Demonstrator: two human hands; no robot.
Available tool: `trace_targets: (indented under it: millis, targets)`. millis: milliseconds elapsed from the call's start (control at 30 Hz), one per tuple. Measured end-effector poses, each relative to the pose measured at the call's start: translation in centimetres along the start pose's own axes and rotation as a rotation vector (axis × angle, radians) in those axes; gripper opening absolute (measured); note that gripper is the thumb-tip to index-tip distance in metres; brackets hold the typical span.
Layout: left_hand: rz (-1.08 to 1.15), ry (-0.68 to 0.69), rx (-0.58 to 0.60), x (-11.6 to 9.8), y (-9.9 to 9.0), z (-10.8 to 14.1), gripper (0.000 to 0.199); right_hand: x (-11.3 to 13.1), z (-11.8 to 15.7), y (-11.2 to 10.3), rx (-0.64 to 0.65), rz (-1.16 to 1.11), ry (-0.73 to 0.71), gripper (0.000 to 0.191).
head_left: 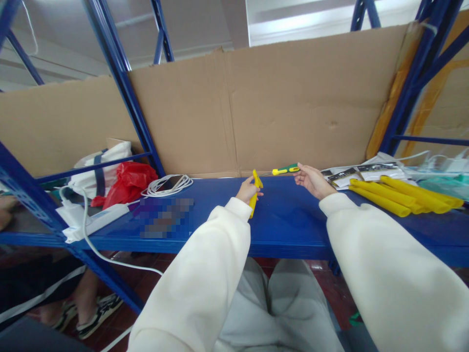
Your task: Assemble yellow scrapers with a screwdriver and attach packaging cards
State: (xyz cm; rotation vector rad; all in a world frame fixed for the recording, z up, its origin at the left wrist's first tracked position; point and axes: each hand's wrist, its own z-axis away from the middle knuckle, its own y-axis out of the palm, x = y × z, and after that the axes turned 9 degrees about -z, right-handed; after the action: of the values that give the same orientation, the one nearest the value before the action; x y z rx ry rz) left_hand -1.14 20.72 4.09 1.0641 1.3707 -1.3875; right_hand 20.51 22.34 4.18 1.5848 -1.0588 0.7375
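My left hand is closed around a long yellow plastic piece, held roughly upright; its wider top sticks out above my fingers. A screwdriver with a green and yellow handle lies level between my hands, its thin shaft pointing left at the top of the yellow piece. Whether the tip touches that piece, I cannot tell. The fingers of my right hand pinch the butt end of the handle. Both hands are above the blue shelf top, near its back.
Several yellow tubes lie at the right beside printed packets. To the left are a coiled white cable, a phone, a red bag and a white power strip. Cardboard walls the back. Another person's legs show below left.
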Motion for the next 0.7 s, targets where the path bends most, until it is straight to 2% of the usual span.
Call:
trace_targets:
  millis: [267, 533, 700]
  targets:
    - [-0.014, 0.004, 0.004, 0.05, 0.01, -0.13, 0.072, -0.25, -0.12, -0.21, 0.039, 0.036, -0.035, 0.033]
    - [-0.007, -0.02, 0.002, -0.08, -0.04, -0.03, 0.069, 0.04, 0.25, 0.33, 0.04, -0.023, -0.021, 0.014]
    - [-0.012, -0.027, -0.004, -0.15, -0.01, 0.07, 0.073, 0.03, 0.33, 0.35, 0.02, 0.01, -0.009, 0.019]
